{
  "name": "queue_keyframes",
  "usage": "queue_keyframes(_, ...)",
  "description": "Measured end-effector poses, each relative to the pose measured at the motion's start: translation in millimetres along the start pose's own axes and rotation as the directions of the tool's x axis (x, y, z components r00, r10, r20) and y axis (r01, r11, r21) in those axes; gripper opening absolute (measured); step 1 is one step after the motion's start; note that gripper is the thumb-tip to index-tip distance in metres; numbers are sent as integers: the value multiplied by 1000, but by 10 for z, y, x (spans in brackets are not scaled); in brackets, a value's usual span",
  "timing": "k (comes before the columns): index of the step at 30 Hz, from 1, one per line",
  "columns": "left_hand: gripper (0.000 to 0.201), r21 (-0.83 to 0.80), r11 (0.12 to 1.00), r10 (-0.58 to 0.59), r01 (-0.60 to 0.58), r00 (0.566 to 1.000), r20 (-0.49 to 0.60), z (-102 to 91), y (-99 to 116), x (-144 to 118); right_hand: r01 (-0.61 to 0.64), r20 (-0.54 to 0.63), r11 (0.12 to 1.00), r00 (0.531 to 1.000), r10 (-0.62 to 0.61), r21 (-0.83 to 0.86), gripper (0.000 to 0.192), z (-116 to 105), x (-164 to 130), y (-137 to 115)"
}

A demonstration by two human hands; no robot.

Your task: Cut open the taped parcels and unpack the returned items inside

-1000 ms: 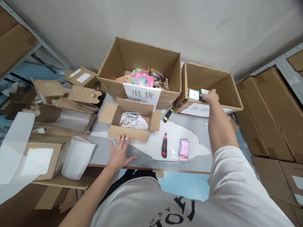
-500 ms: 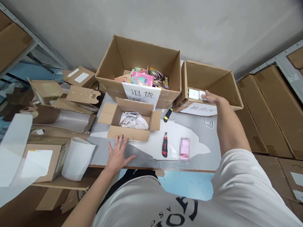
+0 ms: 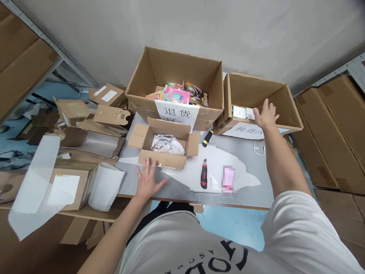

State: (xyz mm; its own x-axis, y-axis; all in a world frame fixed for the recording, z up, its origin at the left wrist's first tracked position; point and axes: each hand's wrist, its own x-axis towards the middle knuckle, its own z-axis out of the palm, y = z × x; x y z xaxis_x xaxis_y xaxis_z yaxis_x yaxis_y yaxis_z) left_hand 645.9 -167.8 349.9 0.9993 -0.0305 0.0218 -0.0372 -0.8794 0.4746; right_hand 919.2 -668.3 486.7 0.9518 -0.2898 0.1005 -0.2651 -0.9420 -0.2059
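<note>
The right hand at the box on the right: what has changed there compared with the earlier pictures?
The right hand has let go of the green-and-white item it held over the right box and now hovers open, fingers spread, above the front wall. The white packs lie inside. The left hand stays flat on the table, before the small box.

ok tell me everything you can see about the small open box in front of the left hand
The small cardboard box is plain brown corrugated card, upright on the grey table with all four flaps folded open. Crumpled white paper lies inside. Its back flap stands against the big carton's paper sign. The left hand lies flat on the table, fingertips at its front wall.
</note>
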Motion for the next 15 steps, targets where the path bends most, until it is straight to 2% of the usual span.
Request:
queue_keyframes(2,88,-151,982,-130,112,985,-117,69,-193,-18,92,-224,994,971,-77,56,71,21,-256,-88)
queue_keyframes(4,81,-336,912,-310,237,933,-183,168,-476,-8,197,-360,968,924,-129,158,67,145,-652,-195)
queue_keyframes(5,75,-415,853,-407,315,900,-154,222,-637,14,232,-382,947,914,-135,221,64,251,-895,-258)
queue_keyframes(6,70,-488,774,-501,404,862,-81,275,-797,48,248,-367,919,922,-125,307,63,380,-1156,-329)
queue_keyframes(7,66,-543,691,-567,477,824,1,321,-947,96,234,-299,878,948,-110,417,61,528,-1424,-408)
queue_keyframes(8,64,-575,641,-583,509,810,66,355,-1075,157,182,-158,822,981,-114,539,58,684,-1685,-495)
queue_keyframes(9,63,-601,618,-568,507,816,103,374,-1175,231,99,12,757,990,-139,646,52,841,-1926,-588)
queue_keyframes(11,63,-642,591,-527,488,836,150,367,-1279,408,52,138,722,970,-201,690,36,1130,-2312,-782)
queue_keyframes(13,60,-710,547,-465,443,867,182,321,-1269,597,26,220,692,939,-264,722,32,1365,-2546,-967)
queue_keyframes(15,53,-819,421,-385,390,894,228,280,-1196,765,-2,297,663,895,-333,749,32,1554,-2653,-1124)
